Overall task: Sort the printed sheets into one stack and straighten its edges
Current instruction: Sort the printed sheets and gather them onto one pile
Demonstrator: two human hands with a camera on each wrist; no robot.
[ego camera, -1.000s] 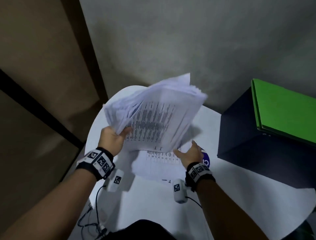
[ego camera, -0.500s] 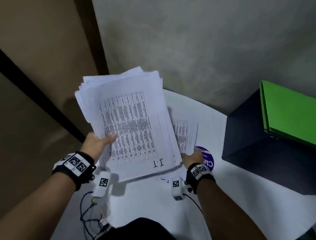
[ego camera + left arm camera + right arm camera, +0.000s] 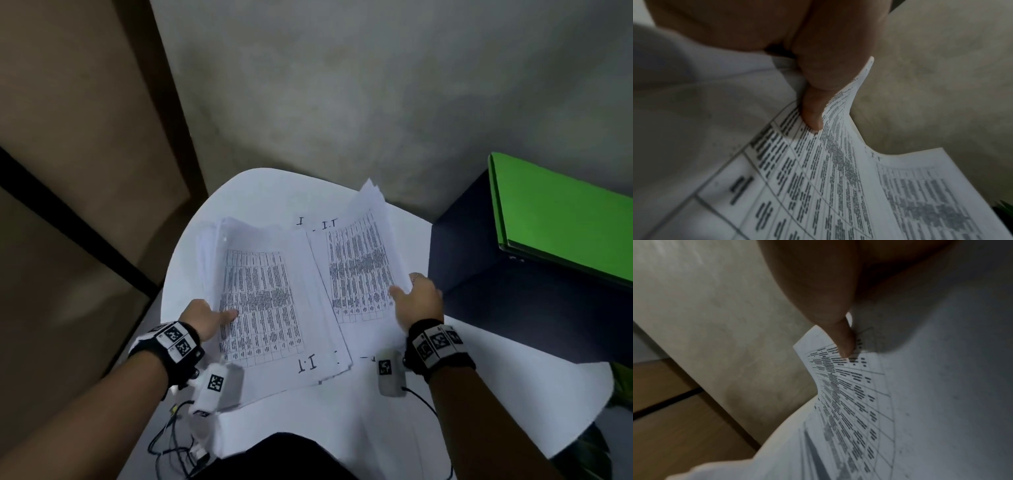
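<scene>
A thick stack of printed sheets (image 3: 267, 301) with dense tables hangs above the white table (image 3: 308, 411). My left hand (image 3: 205, 317) grips its left edge, thumb on the top page; the left wrist view shows that thumb (image 3: 812, 116) pressing the print (image 3: 807, 178). A second bunch of printed sheets (image 3: 359, 263) rises tilted at the right. My right hand (image 3: 416, 301) pinches its right edge, thumb on top (image 3: 844, 344) of the page (image 3: 855, 402). The two bunches overlap in the middle. More sheets (image 3: 318, 224) lie flat on the table beyond them.
A dark blue box (image 3: 513, 301) stands at the right of the table with a green folder (image 3: 561, 219) on top. Cables (image 3: 174, 442) hang off the table's near left edge. A grey wall rises behind; brown panels are at the left.
The left-hand stack has dropped lower and flatter. My right hand, which was flat on the table sheets, has lifted a bunch of them by the right edge.
</scene>
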